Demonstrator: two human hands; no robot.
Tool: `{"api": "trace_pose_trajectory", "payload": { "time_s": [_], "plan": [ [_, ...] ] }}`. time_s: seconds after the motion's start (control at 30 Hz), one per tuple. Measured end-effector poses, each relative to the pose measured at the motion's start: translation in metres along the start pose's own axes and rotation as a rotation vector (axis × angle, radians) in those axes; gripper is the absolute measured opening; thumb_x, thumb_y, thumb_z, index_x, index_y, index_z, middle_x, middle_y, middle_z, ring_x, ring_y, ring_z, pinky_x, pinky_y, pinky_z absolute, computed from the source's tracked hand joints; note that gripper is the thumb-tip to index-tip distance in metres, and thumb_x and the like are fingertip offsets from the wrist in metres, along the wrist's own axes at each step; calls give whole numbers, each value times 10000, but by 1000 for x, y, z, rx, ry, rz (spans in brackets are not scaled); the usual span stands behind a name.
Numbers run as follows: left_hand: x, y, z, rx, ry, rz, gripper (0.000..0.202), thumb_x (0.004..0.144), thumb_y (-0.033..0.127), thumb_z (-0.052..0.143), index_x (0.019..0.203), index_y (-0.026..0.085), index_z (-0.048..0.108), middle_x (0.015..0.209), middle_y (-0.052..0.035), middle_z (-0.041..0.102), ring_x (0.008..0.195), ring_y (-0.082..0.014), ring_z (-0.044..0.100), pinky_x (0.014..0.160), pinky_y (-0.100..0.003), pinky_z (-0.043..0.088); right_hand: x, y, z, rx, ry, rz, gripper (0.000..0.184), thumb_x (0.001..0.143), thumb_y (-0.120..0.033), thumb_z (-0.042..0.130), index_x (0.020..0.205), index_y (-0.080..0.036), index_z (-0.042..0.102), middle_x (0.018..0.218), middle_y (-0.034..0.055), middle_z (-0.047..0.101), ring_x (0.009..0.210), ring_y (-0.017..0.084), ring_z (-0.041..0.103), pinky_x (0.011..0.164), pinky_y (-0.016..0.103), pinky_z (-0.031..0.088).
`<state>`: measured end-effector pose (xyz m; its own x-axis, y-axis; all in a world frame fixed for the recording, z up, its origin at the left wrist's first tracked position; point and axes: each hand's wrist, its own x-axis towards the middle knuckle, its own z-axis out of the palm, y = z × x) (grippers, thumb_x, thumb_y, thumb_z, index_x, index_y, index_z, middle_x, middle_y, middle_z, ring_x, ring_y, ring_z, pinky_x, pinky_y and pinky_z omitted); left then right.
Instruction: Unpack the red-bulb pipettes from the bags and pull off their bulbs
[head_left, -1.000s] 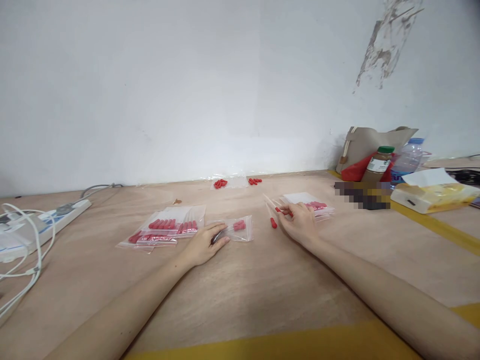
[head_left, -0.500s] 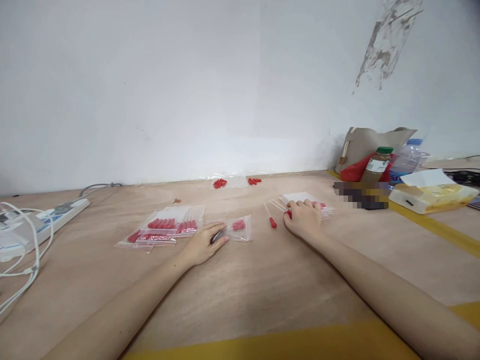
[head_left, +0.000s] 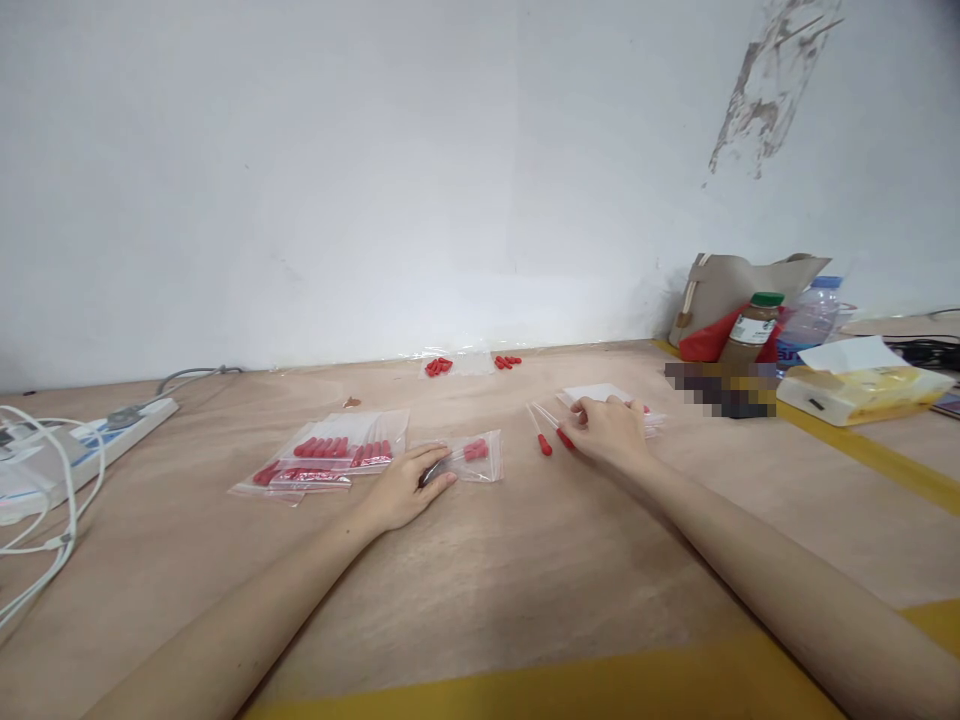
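Note:
My left hand (head_left: 405, 488) rests on the wooden table (head_left: 487, 580), its fingers closed on the near edge of a small clear zip bag (head_left: 471, 457) holding a red-bulbed dropper. My right hand (head_left: 611, 432) lies palm down, fingers curled, over a stack of clear bags (head_left: 600, 396); its fingertips touch a red-bulbed glass dropper (head_left: 555, 428). A second loose dropper (head_left: 540, 432) lies just left of it. A pile of filled bags with red bulbs (head_left: 330, 455) sits left of my left hand.
Loose red bulbs (head_left: 439, 366) lie by the wall. A white power strip with cables (head_left: 82, 445) is at the far left. At the right stand a beige bag (head_left: 739, 285), a brown jar (head_left: 750, 330), a water bottle (head_left: 814, 315) and a tissue pack (head_left: 862, 385).
My right hand shifted right onto the stack of bags, then drew back a little, and the dropper at its fingertips now lies on the table. My left hand has stayed put.

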<state>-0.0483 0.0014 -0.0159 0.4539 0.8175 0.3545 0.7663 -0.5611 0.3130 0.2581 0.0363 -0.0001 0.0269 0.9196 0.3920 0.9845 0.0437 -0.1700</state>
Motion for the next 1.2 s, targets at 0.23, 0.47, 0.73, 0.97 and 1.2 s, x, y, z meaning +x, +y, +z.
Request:
{"api": "trace_pose_trajectory", "payload": {
  "time_s": [0.23,0.47,0.73,0.97,1.2],
  "plan": [
    [0,-1,0,13,1,5,425,839,464,435,1158,206,547,1217,-67,548,1126,-210,497,969,-356,391,-4,-7,-3,49,-86,-25,356,722,-485,469,879,-218,645,770,60,669,834,256,567,808,407,252],
    [0,-1,1,14,-5,-5,435,840,458,437,1168,192,539,1221,-65,546,1130,-203,493,975,-349,386,-4,-9,3,343,-149,123,195,708,-349,520,815,-255,654,746,-8,687,793,187,596,804,346,300],
    [-1,2,-2,-7,-6,-2,441,848,466,418,1173,194,536,1225,-67,545,1126,-212,499,971,-371,392,-10,-12,8,314,-53,85,174,723,-343,516,747,-254,663,712,-19,671,745,171,572,777,353,256],
    [-1,5,-4,-22,-5,20,395,888,403,355,1156,195,556,1206,-65,560,1123,-202,504,973,-381,393,-28,-37,-4,307,18,-274,190,773,-341,503,761,-257,673,764,6,657,802,177,531,749,335,224],
    [-6,6,-7,-41,-23,57,384,822,408,482,1134,205,578,1195,-67,569,1106,-211,518,950,-362,419,-32,-67,-3,234,-78,-538,177,789,-357,523,830,-269,671,784,10,631,844,186,510,738,333,227]
  ]
}}
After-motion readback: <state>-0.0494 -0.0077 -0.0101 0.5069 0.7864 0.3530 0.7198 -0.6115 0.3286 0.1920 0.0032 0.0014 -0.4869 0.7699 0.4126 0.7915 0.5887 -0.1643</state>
